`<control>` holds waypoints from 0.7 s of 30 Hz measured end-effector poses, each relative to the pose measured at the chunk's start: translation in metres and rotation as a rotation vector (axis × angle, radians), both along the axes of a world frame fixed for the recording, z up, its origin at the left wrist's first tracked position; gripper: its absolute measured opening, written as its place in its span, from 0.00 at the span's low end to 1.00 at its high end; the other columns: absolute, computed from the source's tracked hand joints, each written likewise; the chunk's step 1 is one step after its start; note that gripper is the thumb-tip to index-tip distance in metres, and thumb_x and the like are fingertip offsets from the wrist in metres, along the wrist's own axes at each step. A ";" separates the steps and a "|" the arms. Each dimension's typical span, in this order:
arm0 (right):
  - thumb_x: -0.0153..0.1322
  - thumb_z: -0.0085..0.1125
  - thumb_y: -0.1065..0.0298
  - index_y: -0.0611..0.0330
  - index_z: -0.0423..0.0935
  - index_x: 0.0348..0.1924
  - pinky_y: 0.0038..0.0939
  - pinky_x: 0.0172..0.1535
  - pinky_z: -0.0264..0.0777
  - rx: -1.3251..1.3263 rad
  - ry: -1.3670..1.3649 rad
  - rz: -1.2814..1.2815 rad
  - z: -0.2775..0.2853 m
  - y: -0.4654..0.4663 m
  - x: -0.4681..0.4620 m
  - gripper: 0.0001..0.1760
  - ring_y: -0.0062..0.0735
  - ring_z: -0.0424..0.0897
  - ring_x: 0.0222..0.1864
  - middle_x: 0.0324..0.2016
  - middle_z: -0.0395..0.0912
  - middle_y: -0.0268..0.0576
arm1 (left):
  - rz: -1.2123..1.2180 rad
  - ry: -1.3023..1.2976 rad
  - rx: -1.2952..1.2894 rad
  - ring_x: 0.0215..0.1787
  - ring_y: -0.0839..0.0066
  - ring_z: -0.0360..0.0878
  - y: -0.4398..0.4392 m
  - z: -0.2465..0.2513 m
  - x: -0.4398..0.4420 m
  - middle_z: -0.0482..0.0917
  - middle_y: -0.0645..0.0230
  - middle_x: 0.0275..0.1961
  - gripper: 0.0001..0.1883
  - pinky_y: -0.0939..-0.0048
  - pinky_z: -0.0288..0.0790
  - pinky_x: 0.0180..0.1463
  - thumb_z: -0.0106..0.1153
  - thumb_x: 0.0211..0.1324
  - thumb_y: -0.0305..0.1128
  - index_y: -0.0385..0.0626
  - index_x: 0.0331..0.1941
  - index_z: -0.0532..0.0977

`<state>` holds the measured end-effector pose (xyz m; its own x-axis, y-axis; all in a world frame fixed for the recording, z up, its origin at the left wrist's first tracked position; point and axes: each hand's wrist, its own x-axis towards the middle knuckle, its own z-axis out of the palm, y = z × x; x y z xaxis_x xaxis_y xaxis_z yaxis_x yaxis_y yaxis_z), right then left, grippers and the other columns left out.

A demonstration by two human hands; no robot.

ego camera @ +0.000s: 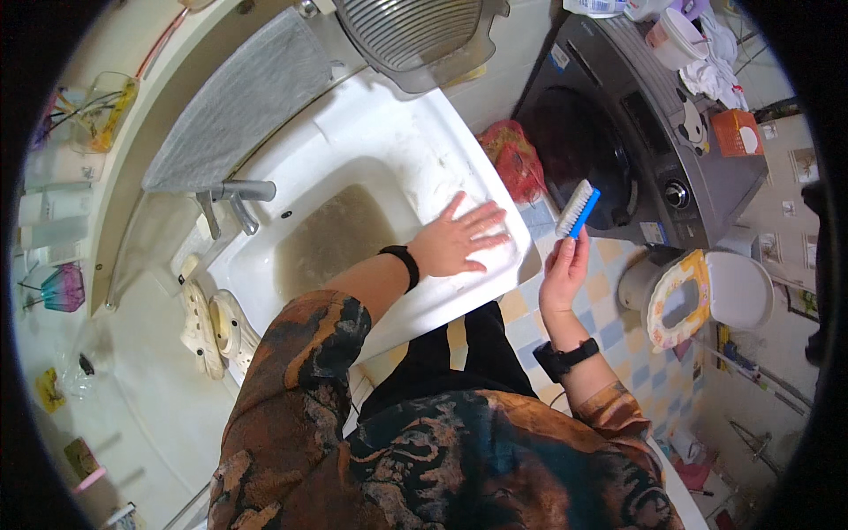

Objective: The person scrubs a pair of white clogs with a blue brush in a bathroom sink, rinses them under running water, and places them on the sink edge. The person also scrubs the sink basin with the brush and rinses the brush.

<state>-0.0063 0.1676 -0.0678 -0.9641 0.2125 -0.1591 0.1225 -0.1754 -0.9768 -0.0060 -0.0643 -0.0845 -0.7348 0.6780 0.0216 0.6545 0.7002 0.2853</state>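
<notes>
My left hand [457, 242], a dark band at its wrist, is spread flat over the right-hand ledge of a white washbasin [424, 139]. Its fingers are apart and it holds nothing. Murky grey-brown water [338, 238] stands in the bowl beside that forearm. Off the basin's right edge, my right hand [565, 271] grips a scrubbing brush [578, 211] by the end of its blue back, white bristles facing left. A pair of dirty white clogs [215, 331] rests at the basin's left corner, close to the faucet [242, 192].
A grey front-loading washing machine [589, 126] stands beyond the brush, with a red mesh bag [513, 159] between it and the basin. To the right is a toilet [689, 298] with a patterned seat cover. A grey towel [245, 99] hangs behind the faucet, near a ribbed plastic washboard [417, 33].
</notes>
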 end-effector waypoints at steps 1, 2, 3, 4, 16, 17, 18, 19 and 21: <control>0.81 0.47 0.59 0.52 0.65 0.66 0.13 0.25 0.55 -0.020 0.026 0.007 0.002 0.007 -0.004 0.21 0.08 0.62 0.24 0.29 0.67 0.23 | 0.093 0.044 -0.048 0.82 0.62 0.41 -0.008 0.000 -0.007 0.50 0.63 0.80 0.36 0.32 0.36 0.75 0.52 0.63 0.60 0.64 0.73 0.60; 0.81 0.47 0.60 0.52 0.64 0.66 0.13 0.25 0.55 -0.005 0.033 0.036 0.003 0.014 -0.008 0.21 0.07 0.61 0.24 0.29 0.66 0.23 | 0.218 -0.002 -0.202 0.82 0.57 0.40 -0.020 0.001 -0.017 0.48 0.60 0.80 0.36 0.29 0.37 0.74 0.51 0.65 0.58 0.59 0.73 0.59; 0.81 0.47 0.60 0.52 0.64 0.67 0.13 0.25 0.54 0.025 0.033 0.066 0.004 0.020 -0.012 0.21 0.07 0.61 0.24 0.28 0.66 0.22 | 0.451 0.002 -0.272 0.82 0.52 0.38 -0.034 0.003 -0.030 0.45 0.54 0.80 0.38 0.28 0.38 0.74 0.49 0.66 0.57 0.54 0.75 0.55; 0.81 0.47 0.61 0.52 0.64 0.67 0.13 0.24 0.54 0.044 0.028 0.085 0.005 0.024 -0.015 0.21 0.08 0.61 0.24 0.28 0.66 0.22 | 0.631 -0.049 -0.309 0.82 0.52 0.36 -0.055 0.007 -0.043 0.43 0.52 0.80 0.39 0.28 0.37 0.74 0.46 0.68 0.58 0.53 0.76 0.50; 0.81 0.48 0.65 0.58 0.62 0.70 0.16 0.28 0.54 0.263 0.009 0.315 0.013 0.050 -0.031 0.24 0.11 0.59 0.25 0.28 0.64 0.23 | 0.358 -0.095 -0.003 0.82 0.49 0.36 0.027 0.012 0.021 0.44 0.46 0.79 0.44 0.38 0.34 0.77 0.53 0.64 0.58 0.42 0.74 0.54; 0.81 0.47 0.64 0.55 0.62 0.69 0.16 0.27 0.53 0.266 0.063 0.315 0.012 0.051 -0.032 0.24 0.10 0.59 0.25 0.29 0.66 0.23 | 0.400 -0.121 0.001 0.82 0.51 0.38 0.038 0.008 0.024 0.47 0.47 0.79 0.44 0.38 0.35 0.77 0.53 0.62 0.59 0.44 0.74 0.56; 0.81 0.47 0.63 0.53 0.63 0.69 0.16 0.26 0.52 0.270 0.079 0.322 0.013 0.052 -0.033 0.23 0.09 0.59 0.24 0.30 0.67 0.22 | 0.431 -0.058 -0.011 0.82 0.52 0.39 0.039 0.004 0.022 0.46 0.48 0.79 0.44 0.40 0.36 0.77 0.53 0.61 0.61 0.45 0.73 0.57; 0.81 0.47 0.62 0.51 0.64 0.69 0.16 0.25 0.51 0.273 0.095 0.329 0.012 0.052 -0.034 0.23 0.08 0.58 0.23 0.31 0.68 0.21 | 0.457 0.022 0.007 0.82 0.52 0.39 0.036 0.002 0.018 0.47 0.48 0.79 0.44 0.40 0.36 0.77 0.53 0.61 0.61 0.46 0.74 0.57; 0.81 0.48 0.62 0.50 0.64 0.69 0.15 0.25 0.52 0.266 0.061 0.331 0.011 0.053 -0.035 0.23 0.08 0.59 0.24 0.34 0.71 0.22 | 0.502 0.093 -0.001 0.82 0.53 0.40 0.019 -0.002 0.003 0.47 0.48 0.79 0.44 0.41 0.36 0.77 0.53 0.61 0.61 0.46 0.74 0.57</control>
